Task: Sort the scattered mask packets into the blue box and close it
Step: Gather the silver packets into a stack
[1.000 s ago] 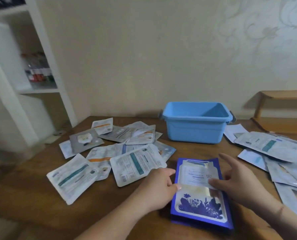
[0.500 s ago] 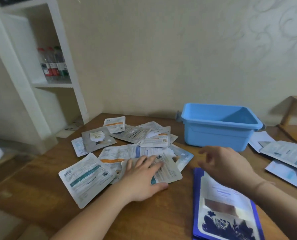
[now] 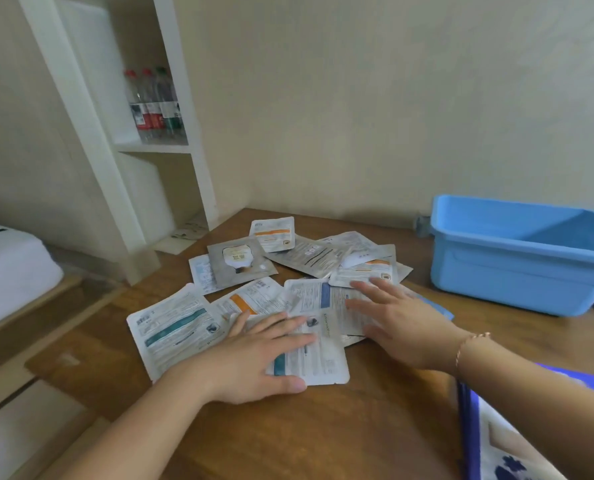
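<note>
On a brown wooden tabletop (image 3: 323, 427), white and silver foil mask packets (image 3: 309, 258) lie scattered in an overlapping pile. The left hand (image 3: 254, 362) and right hand (image 3: 402, 323) press flat on the nearest packets, fingers straight and spread. Far right stands an open, light blue plastic box (image 3: 517, 268).

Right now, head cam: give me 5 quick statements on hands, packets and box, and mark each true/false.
1. Both hands lie flat with fingers spread on the scattered mask packets. True: left hand, right hand.
2. The blue box already has its lid on. False: it stands open, no lid in view.
3. The right wrist wears a thin bracelet. True.
4. The left hand pinches a packet lifted off the table. False: it presses on a teal-striped packet lying flat.
5. Bottles stand inside the blue box. False: they stand on the white shelf.
</note>
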Available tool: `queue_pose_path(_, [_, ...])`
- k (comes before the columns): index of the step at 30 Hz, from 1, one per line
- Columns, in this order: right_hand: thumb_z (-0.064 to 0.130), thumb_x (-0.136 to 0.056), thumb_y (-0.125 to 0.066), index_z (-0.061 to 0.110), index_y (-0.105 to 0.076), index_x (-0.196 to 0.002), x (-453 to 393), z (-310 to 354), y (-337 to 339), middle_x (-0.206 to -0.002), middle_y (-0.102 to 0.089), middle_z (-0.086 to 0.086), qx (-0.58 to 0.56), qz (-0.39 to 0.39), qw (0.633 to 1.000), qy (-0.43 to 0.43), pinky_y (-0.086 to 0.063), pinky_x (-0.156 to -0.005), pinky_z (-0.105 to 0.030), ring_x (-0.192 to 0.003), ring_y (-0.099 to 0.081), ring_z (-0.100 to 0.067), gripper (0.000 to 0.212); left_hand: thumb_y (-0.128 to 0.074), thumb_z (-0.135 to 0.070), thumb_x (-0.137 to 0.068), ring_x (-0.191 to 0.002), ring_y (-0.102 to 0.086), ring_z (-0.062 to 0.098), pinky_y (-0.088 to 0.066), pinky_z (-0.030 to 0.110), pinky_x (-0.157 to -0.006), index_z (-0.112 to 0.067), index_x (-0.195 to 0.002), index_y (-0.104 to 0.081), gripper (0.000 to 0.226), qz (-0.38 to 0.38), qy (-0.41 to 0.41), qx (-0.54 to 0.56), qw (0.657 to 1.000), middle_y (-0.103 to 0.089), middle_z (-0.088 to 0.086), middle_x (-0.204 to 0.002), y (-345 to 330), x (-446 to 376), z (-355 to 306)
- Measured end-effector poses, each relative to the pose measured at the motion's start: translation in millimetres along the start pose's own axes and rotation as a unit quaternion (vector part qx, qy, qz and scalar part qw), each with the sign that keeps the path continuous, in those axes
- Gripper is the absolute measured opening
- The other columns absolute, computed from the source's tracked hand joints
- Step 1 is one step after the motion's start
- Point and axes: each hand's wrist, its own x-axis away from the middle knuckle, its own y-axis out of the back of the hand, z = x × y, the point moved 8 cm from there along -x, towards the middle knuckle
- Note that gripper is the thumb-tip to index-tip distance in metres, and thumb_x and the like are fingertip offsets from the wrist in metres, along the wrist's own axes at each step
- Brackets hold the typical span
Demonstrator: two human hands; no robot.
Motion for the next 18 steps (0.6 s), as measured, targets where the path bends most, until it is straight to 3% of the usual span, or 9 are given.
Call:
queue_pose_path(3, [0.044,-0.102,-0.030,0.034,-0.017,-0.153,-4.2,4.0,-11.8,-0.162,-0.006,0.014,0.024,0.021,0.999,0.027,-0.006,-0.122,-0.041,-0.149,0.009,-0.015,0.053,-0.039,-0.073,-0.090,-0.132,0.026,-0.010,0.024,0.043,-0.111,-0.063,-0.147,-0.003,0.068,0.003,0.036,0.010,0.999,0.016,-0.036,-0.154,4.0,7.6,27.4])
queue_pose_path(9, [0.047,-0.101,-0.031,0.036,-0.014,-0.153,6.5,15.6,-21.0,-0.161,-0.010,0.017,0.007,0.028,0.999,0.046,-0.008,-0.122,-0.035,-0.149,-0.006,-0.007,0.056,-0.045,-0.064,-0.093,-0.133,0.024,-0.007,0.021,0.041,-0.113,-0.058,-0.150,-0.004,0.069,-0.018,0.075,0.026,0.997,0.013,-0.030,-0.158,14.2,14.3,52.9])
queue_pose_path(13, [0.048,-0.100,-0.030,0.034,-0.013,-0.153,23.1,45.9,-22.0,-0.161,-0.011,0.014,0.012,0.021,0.996,0.081,-0.009,-0.120,-0.033,-0.149,-0.010,-0.010,0.057,-0.047,-0.048,-0.100,-0.146,0.020,0.004,0.015,0.043,-0.117,-0.051,-0.153,-0.004,0.068,-0.038,0.093,0.050,0.994,0.013,-0.024,-0.161,20.2,10.3,56.9])
queue_pose_path(16, [0.049,-0.100,-0.027,0.033,-0.012,-0.154,34.1,64.7,-24.3,-0.162,-0.011,0.013,0.020,0.018,0.995,0.099,-0.011,-0.119,-0.036,-0.149,-0.011,-0.012,0.058,-0.043,-0.025,-0.102,-0.148,0.017,0.002,0.012,0.042,-0.120,-0.050,-0.153,-0.006,0.068,-0.054,0.076,0.101,0.990,0.010,-0.024,-0.162,23.0,4.5,43.0])
queue_pose_path(18, [0.050,-0.100,-0.027,0.033,-0.015,-0.153,37.2,69.5,-24.2,-0.161,-0.013,0.013,0.017,0.015,0.994,0.109,-0.014,-0.118,-0.037,-0.149,-0.013,-0.012,0.057,-0.038,-0.026,-0.104,-0.146,0.021,-0.001,0.010,0.043,-0.122,-0.053,-0.152,-0.008,0.062,-0.073,0.044,0.115,0.990,0.012,-0.026,-0.161,23.5,-1.5,22.7])
